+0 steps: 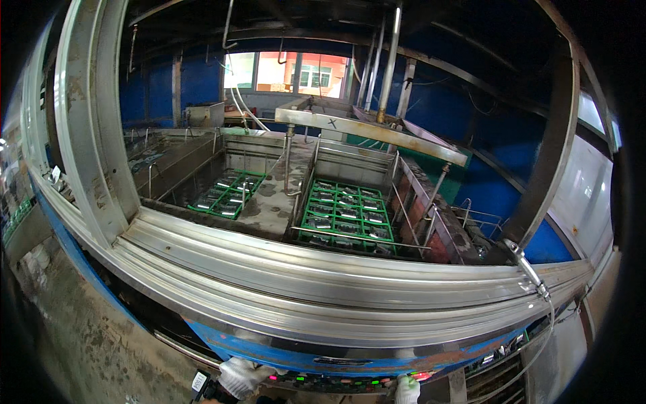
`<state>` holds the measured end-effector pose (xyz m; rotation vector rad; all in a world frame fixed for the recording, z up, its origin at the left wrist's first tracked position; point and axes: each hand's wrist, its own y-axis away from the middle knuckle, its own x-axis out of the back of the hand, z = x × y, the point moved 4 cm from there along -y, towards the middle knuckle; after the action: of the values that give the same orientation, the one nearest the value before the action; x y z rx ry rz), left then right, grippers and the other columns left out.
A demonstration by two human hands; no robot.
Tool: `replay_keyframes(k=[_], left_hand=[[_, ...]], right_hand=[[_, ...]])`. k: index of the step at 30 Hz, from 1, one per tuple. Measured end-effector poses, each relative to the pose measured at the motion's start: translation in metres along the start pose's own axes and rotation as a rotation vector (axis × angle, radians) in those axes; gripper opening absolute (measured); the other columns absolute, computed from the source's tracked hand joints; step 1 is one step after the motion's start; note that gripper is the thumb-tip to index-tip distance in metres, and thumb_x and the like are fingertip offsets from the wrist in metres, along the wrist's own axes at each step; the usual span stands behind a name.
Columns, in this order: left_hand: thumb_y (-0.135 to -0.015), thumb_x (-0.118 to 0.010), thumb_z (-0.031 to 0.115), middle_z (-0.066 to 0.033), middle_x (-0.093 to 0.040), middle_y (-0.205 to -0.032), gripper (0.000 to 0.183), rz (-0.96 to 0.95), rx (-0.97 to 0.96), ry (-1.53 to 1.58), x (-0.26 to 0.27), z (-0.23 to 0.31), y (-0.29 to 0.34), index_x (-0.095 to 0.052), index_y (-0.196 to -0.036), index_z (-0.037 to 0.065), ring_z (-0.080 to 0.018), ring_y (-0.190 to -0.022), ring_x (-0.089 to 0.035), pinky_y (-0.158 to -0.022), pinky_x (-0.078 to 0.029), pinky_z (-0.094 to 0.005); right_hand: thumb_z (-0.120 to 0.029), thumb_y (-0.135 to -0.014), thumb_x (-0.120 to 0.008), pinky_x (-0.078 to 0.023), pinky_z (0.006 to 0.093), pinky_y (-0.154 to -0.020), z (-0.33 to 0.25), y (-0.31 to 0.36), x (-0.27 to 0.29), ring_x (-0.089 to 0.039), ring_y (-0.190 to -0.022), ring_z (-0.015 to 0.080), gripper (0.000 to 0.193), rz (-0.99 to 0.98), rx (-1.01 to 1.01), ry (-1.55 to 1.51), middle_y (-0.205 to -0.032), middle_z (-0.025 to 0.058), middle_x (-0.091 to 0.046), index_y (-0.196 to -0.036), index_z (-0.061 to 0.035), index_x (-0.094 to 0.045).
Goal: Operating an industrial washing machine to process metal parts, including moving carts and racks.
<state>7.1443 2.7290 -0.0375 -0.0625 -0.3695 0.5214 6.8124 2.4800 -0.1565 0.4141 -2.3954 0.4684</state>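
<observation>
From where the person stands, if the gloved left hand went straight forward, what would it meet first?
Probably the control panel with lit buttons; the left hand is right at it. Depth is unclear.

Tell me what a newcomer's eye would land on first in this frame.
Probably the two green crates of metal parts sitting in the tanks: the larger green crate at centre, the smaller green crate to its left. Next, the broad curved steel rail across the foreground. At the bottom edge, the gloved left hand and right hand sit at a control panel with lit buttons.
</observation>
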Motion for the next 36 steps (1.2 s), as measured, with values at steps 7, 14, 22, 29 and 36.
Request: replay_keyframes(k=[7,14,22,29,36], left_hand=[[-0.082,-0.07,0.023,-0.0031,-0.07,-0.092,0.015,0.078,0.081,-0.184,-0.005,-0.073,0.012,-0.071,-0.091,0.01,-0.0183,-0.086,-0.064,-0.076,-0.05,-0.031],[-0.083,-0.067,0.028,-0.0034,-0.07,-0.093,0.017,-0.028,0.027,-0.15,0.0,-0.008,0.005,-0.072,-0.095,0.017,-0.0185,-0.086,-0.064,-0.077,-0.05,-0.0331],[-0.078,-0.072,0.028,-0.0057,-0.069,-0.095,0.023,0.156,0.102,-0.215,-0.003,-0.079,0.01,-0.07,-0.095,0.013,-0.0241,-0.087,-0.064,-0.078,-0.051,-0.0353],[-0.077,-0.072,0.028,-0.0054,-0.069,-0.096,0.023,0.155,0.154,-0.231,-0.004,-0.055,0.0,-0.07,-0.095,0.013,-0.0237,-0.087,-0.064,-0.077,-0.051,-0.0353],[-0.077,-0.072,0.028,-0.0052,-0.069,-0.096,0.023,0.168,0.196,-0.246,-0.002,-0.053,0.001,-0.07,-0.095,0.014,-0.0233,-0.086,-0.064,-0.076,-0.051,-0.0354]], right_hand=[[-0.045,-0.082,-0.063,-0.046,0.0493,-0.081,-0.011,-0.001,-0.001,-0.059,-0.086,0.0374,0.041,-0.023,-0.018,0.015,-0.087,0.021,-0.06,-0.093,-0.006,-0.058],[-0.042,-0.083,-0.063,-0.048,0.0459,-0.069,-0.017,-0.001,0.003,-0.061,-0.076,0.033,0.037,-0.037,-0.077,-0.048,-0.08,0.0165,-0.06,-0.09,-0.0065,-0.056],[-0.023,-0.081,-0.058,-0.045,0.0431,-0.055,-0.016,0.0,0.002,-0.057,-0.058,0.0287,0.016,0.022,0.032,0.015,-0.064,0.0124,-0.055,-0.079,-0.0078,-0.055],[-0.009,-0.077,-0.054,-0.044,0.0397,-0.05,-0.031,0.004,0.011,-0.055,-0.054,0.0271,0.005,0.026,0.018,0.038,-0.061,0.0119,-0.053,-0.073,-0.0083,-0.055],[-0.01,-0.079,-0.055,-0.044,0.0375,-0.051,-0.025,0.007,0.014,-0.055,-0.055,0.0245,0.007,0.023,-0.027,0.058,-0.062,0.0098,-0.054,-0.073,-0.0079,-0.055]])
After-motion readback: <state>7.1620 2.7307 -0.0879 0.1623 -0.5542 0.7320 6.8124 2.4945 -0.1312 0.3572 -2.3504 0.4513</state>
